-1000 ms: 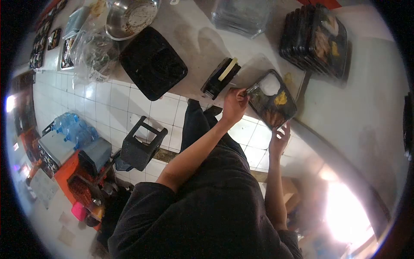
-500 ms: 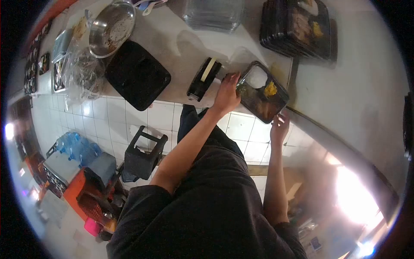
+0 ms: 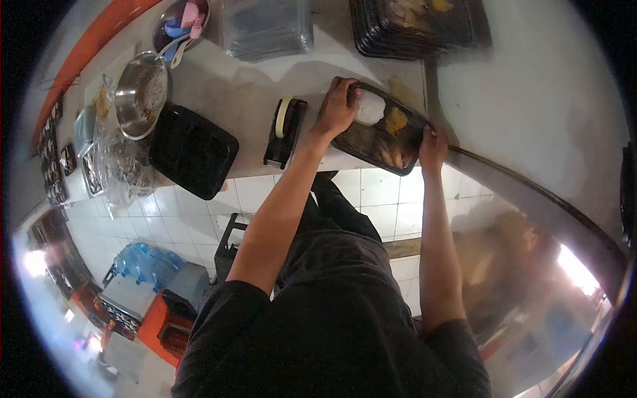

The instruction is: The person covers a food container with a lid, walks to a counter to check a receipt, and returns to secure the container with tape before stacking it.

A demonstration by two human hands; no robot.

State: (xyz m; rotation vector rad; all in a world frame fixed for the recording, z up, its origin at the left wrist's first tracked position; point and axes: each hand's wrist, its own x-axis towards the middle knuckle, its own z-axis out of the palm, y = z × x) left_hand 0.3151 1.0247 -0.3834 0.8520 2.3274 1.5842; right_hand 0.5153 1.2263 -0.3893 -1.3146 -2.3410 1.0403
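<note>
A black food tray (image 3: 367, 144) with white rice, a yellow food and browned pieces in separate compartments lies at the counter's front edge, apparently under a clear lid. My left hand (image 3: 338, 111) grips its left end, fingers curled over the top corner. At the opposite end, my right hand (image 3: 433, 147) closes on the right edge. Just left of my left hand stands a black tape dispenser (image 3: 275, 147) with a pale yellow roll of tape. Farther left, another black tray (image 3: 194, 152) overhangs the counter edge, and no food shows in it.
Filled trays (image 3: 411, 33) are stacked at the back right, beside a stack of clear lids (image 3: 269, 30). On the left are a steel pan (image 3: 141, 98), a bowl of utensils (image 3: 182, 26) and a clear plastic bag (image 3: 119, 156). A dark stool (image 3: 229, 244) and blue water bottles (image 3: 146, 265) stand below.
My right hand has moved up along the food tray's right end and taken a firmer grip. My left hand has shifted to its upper left corner. The whole view has turned slightly.
</note>
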